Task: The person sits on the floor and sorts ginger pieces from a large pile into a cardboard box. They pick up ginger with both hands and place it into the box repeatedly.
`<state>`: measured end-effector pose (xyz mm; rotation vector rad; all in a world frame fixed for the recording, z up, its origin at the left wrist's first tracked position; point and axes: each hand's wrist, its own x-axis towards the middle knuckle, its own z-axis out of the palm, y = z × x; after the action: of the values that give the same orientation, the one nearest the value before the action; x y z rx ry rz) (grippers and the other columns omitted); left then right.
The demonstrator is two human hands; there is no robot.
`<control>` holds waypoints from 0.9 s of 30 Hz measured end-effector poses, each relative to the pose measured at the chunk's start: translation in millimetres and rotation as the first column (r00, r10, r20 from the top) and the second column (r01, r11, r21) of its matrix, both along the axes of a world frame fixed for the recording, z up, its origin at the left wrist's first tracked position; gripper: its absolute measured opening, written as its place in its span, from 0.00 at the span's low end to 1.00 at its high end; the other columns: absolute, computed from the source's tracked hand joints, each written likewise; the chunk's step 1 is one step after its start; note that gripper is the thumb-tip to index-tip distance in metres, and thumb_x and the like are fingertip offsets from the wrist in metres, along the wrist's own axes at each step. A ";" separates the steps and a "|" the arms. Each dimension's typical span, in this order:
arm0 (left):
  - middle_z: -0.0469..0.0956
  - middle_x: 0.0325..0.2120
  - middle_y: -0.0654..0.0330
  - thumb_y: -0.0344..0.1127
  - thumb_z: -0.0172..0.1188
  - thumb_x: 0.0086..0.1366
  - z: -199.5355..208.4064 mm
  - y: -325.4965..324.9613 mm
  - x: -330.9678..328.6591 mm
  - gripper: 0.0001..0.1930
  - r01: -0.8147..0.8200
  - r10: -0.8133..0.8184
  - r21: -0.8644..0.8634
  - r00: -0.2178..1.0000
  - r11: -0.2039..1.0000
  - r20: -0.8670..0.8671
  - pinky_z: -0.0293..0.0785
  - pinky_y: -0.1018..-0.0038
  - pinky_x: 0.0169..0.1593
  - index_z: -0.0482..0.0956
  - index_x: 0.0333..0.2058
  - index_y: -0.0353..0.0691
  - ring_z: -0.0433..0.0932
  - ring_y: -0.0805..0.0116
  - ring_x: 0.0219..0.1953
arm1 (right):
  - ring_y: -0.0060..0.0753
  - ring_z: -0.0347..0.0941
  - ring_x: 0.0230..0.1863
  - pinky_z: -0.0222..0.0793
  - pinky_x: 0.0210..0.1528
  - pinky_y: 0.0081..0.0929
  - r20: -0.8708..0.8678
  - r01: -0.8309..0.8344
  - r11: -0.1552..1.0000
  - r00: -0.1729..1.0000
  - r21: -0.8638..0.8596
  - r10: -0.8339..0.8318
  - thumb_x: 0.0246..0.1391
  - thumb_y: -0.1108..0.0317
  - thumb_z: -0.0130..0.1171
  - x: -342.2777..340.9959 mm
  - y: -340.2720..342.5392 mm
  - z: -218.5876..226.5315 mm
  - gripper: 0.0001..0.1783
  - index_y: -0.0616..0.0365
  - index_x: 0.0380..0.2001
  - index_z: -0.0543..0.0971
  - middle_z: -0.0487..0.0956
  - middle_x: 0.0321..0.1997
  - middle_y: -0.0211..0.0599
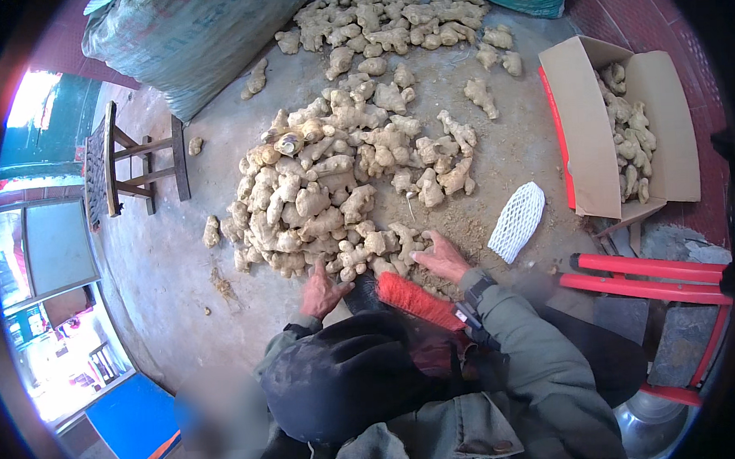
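A large heap of ginger roots (309,183) lies on the concrete floor before me. At its near edge my left hand (323,294) has its fingers apart, the fingertips close against the lowest roots. My right hand (443,259) reaches in from the right with fingers spread, beside a knobbly ginger root (404,243) at the heap's front corner; I cannot tell whether it touches that root. Neither hand lifts anything. Between my forearms is a red, bristly brush-like thing (418,300), partly hidden by my clothes. A white foam net sleeve (517,223) lies to the right.
More ginger (384,18) spreads across the far floor beside a big woven sack (183,42). An open cardboard box (583,133) holding ginger stands at the right, with a red metal frame (644,276) nearer me. At left are a wooden stool (142,160) and a blue panel (135,420).
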<state>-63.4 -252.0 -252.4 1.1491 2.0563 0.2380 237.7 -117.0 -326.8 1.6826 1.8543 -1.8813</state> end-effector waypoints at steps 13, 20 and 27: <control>0.73 0.60 0.50 0.29 0.75 0.57 -62.4 -32.4 1.6 0.41 -0.533 0.353 0.193 0.748 0.824 0.561 0.78 0.63 0.60 0.68 0.69 0.36 0.77 0.58 0.57 | 0.34 0.78 0.37 0.80 0.37 0.37 -0.054 0.373 0.726 0.870 -0.578 -0.491 0.62 0.44 0.69 -28.3 -5.5 39.4 0.42 0.56 0.68 0.64 0.78 0.50 0.45; 0.79 0.56 0.53 0.26 0.69 0.63 -31.3 26.7 29.0 0.33 -0.551 0.306 0.155 0.651 0.820 0.694 0.80 0.64 0.58 0.70 0.67 0.32 0.80 0.61 0.55 | 0.59 0.81 0.49 0.81 0.46 0.52 0.071 0.507 0.671 0.822 -0.541 -0.565 0.59 0.33 0.66 -7.8 4.4 42.9 0.51 0.60 0.70 0.61 0.73 0.62 0.57; 0.81 0.50 0.52 0.36 0.73 0.66 -10.6 59.8 27.6 0.32 -0.277 0.280 -0.136 0.590 0.951 0.757 0.83 0.70 0.46 0.71 0.64 0.32 0.82 0.64 0.50 | 0.64 0.81 0.54 0.81 0.47 0.56 0.054 0.487 0.611 0.807 -0.624 -0.588 0.60 0.35 0.66 -6.0 3.9 38.5 0.48 0.55 0.70 0.62 0.73 0.65 0.56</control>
<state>-35.8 -192.2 -263.0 0.5305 1.4166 0.7492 231.7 -113.1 -288.3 1.9776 0.5663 -2.5033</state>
